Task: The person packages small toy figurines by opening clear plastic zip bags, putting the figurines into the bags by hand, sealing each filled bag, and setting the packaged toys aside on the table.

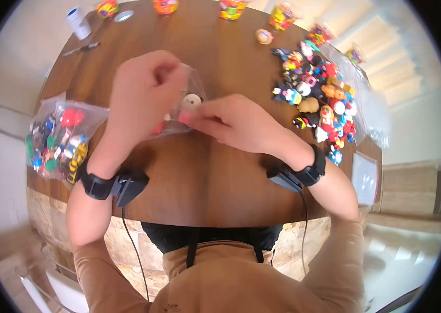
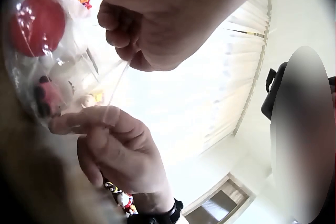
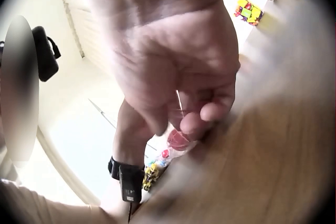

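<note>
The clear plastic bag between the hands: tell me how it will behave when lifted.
Likely floppy: the clear plastic bag is thin film, creased where the left hand and right hand pinch it. Probably bottom-heavy, sagging: small toys sit loose inside. Possibly slippery, being glossy.

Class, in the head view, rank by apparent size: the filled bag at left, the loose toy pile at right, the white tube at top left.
1. Loose toy pile
2. Filled bag, slightly smaller, though lens distortion blurs this
3. White tube, clearly smallest

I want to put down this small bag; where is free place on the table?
Bare wood lies near the table edge, between the wrists, and beyond the hands toward the jars. Crowded: the toy pile on the right, the filled bag on the left.
</note>
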Demonstrator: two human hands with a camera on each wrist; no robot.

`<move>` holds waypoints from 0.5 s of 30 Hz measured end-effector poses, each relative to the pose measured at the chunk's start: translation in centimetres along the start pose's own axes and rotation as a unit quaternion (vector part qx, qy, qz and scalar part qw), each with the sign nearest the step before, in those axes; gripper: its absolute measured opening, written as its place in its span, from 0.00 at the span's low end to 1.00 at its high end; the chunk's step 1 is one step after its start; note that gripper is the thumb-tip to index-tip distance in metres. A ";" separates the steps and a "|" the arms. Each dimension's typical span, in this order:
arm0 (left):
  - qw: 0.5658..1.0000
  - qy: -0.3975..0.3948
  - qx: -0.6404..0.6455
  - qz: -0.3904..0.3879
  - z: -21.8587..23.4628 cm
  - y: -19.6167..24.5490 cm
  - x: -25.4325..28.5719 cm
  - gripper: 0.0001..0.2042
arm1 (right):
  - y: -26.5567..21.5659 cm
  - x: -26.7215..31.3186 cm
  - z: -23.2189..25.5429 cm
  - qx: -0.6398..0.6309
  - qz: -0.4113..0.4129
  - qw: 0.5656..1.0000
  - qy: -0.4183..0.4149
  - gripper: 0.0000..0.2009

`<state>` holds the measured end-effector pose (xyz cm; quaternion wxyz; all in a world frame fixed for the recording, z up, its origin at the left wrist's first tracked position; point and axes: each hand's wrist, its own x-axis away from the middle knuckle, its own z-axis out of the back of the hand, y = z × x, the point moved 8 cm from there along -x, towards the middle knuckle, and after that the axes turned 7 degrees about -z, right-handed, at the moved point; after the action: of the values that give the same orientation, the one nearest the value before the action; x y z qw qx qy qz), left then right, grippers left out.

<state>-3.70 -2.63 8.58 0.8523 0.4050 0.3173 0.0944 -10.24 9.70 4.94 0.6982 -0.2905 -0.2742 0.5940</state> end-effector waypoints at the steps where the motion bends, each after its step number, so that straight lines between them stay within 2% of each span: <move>1: 0.999 0.044 0.008 -0.013 0.9 0.0 -0.2 0.07 | -1.1 -0.4 1.0 0.026 0.012 0.998 0.055 0.08; 2: 0.995 0.085 0.046 0.028 2.1 -0.4 -0.2 0.07 | -2.3 -0.6 2.0 0.053 0.022 0.992 0.113 0.06; 3: 0.987 0.120 0.085 0.071 3.3 -0.9 -0.2 0.08 | -4.6 -0.3 2.5 0.046 0.094 0.982 0.155 0.06; 4: 0.973 0.147 0.170 0.048 4.3 -1.3 -0.6 0.07 | -6.6 0.4 3.2 0.042 0.166 0.966 0.195 0.07; 5: 0.941 0.207 0.257 0.068 4.7 -0.9 -0.8 0.06 | -7.5 0.9 4.1 0.044 0.154 0.964 0.212 0.07; 6: 0.932 0.166 0.314 0.067 4.8 -0.8 -0.9 0.06 | -8.6 0.9 4.2 0.087 0.151 0.967 0.185 0.07; 7: 0.936 0.178 0.296 0.070 4.6 -1.1 -0.7 0.06 | -9.3 0.8 3.9 0.130 0.154 0.968 0.150 0.08; 8: 0.939 0.195 0.275 0.075 4.2 -0.8 -0.4 0.06 | -9.0 1.2 4.5 0.131 0.156 0.967 0.151 0.08; 9: 0.938 0.200 0.273 0.076 4.0 -0.7 -0.1 0.06 | -7.8 2.2 6.2 0.116 0.141 0.965 0.187 0.09; 10: 0.956 0.121 0.258 0.070 2.7 -0.4 -0.1 0.05 | -6.4 3.1 7.9 0.100 0.127 0.963 0.217 0.12; 11: 0.967 0.039 0.241 0.066 1.2 -0.1 0.2 0.05 | -4.3 3.8 9.0 0.168 0.084 0.957 0.219 0.14; 12: 0.967 0.048 0.238 0.075 0.9 0.1 0.7 0.05 | -1.8 4.5 10.0 0.233 0.041 0.946 0.220 0.17; 14: 0.952 -0.084 0.282 0.079 -2.2 1.9 1.3 0.04 | 4.0 5.6 10.8 0.362 -0.105 0.917 0.128 0.21; 15: 0.953 -0.083 0.279 0.083 -2.5 2.1 1.5 0.04 | 5.1 6.1 11.0 0.358 -0.103 0.919 0.126 0.21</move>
<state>-3.90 0.92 8.25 0.7179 0.6581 0.2239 0.0387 -20.78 17.30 8.92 0.8416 -0.0633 0.0185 0.5361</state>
